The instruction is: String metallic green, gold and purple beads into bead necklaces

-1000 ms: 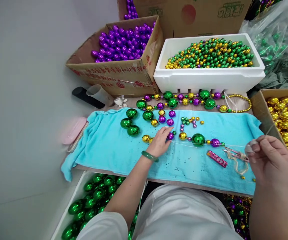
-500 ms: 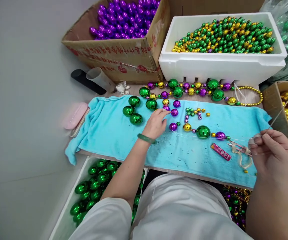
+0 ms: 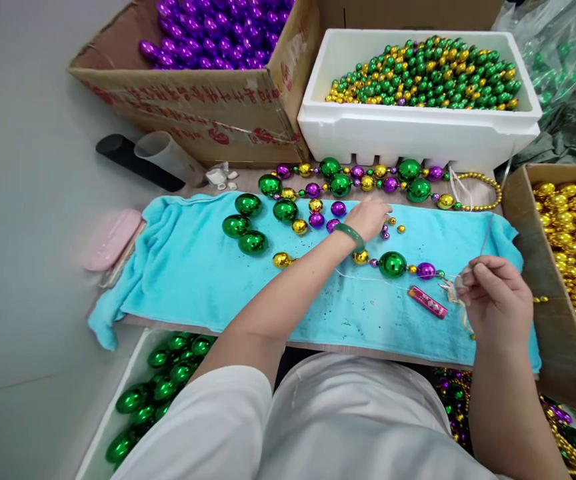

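My left hand [image 3: 369, 219], with a green bangle on its wrist, reaches over a group of small beads [image 3: 386, 233] on the blue towel [image 3: 178, 267]. Its fingertips are blurred and partly hidden, so what they hold is unclear. At the right, my right hand [image 3: 495, 297] is closed in a pinch on a thin thread [image 3: 487, 233]. Between the hands lies a strung row with a large green bead [image 3: 393, 265] and a purple bead [image 3: 426, 271]. Loose purple beads [image 3: 338, 209], gold beads [image 3: 299, 227] and large green beads [image 3: 253, 242] rest left of my left hand.
Behind the towel lies a finished-looking bead necklace [image 3: 410, 169]. A cardboard box [image 3: 193, 107] of purple beads and a white foam box [image 3: 418, 130] of small beads stand farther back. Gold beads fill a box [image 3: 551, 320] at right. A pink printed stick [image 3: 428, 302] lies in front.
My left hand has moved right, from the loose purple beads to the small beads. My right hand keeps its pinch on the thread. The view has shifted slightly right.
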Available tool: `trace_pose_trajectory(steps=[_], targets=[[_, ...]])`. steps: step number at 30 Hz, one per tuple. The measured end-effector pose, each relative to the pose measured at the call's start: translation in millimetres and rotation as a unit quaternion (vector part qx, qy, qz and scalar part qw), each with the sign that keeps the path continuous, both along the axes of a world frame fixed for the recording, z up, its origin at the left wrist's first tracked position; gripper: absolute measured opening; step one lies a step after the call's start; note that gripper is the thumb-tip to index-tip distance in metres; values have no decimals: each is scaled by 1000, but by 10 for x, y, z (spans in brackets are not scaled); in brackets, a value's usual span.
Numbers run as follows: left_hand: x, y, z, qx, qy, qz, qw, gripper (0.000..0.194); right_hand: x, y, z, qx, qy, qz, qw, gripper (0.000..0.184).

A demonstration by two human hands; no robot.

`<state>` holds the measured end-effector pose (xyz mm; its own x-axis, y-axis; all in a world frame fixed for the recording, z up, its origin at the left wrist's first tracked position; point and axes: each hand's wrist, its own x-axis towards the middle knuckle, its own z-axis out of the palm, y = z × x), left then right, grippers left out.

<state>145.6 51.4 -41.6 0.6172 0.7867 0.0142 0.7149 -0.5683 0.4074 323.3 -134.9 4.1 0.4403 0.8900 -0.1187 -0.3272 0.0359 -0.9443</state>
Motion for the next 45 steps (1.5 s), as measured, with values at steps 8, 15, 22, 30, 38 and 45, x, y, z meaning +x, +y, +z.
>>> trace_pose_trajectory(steps=[8,15,22,30,38,45], targets=[[186,78,1,-49,12,38,998,24,-15,-21,-121,-33,-41,23,998,14],[-181,-222,386,-422,-544,205,696,14,-153,-67,-247,-68,-163,61,982,15],[-449,-427,548,-479,-637,241,555,10,-292,-73,-376,-43,-146,114,982,14],[-482,-480,562,-439,-627,239,597,6,-301,-72,-378,-48,-149,119,980,16],[-500,-498,526,-340,-624,225,667,20,-301,-62,-362,-63,-179,114,975,15],[-541,-658,604,-338,-566,147,737,40,-369,19,-310,-67,-136,152,977,17]])
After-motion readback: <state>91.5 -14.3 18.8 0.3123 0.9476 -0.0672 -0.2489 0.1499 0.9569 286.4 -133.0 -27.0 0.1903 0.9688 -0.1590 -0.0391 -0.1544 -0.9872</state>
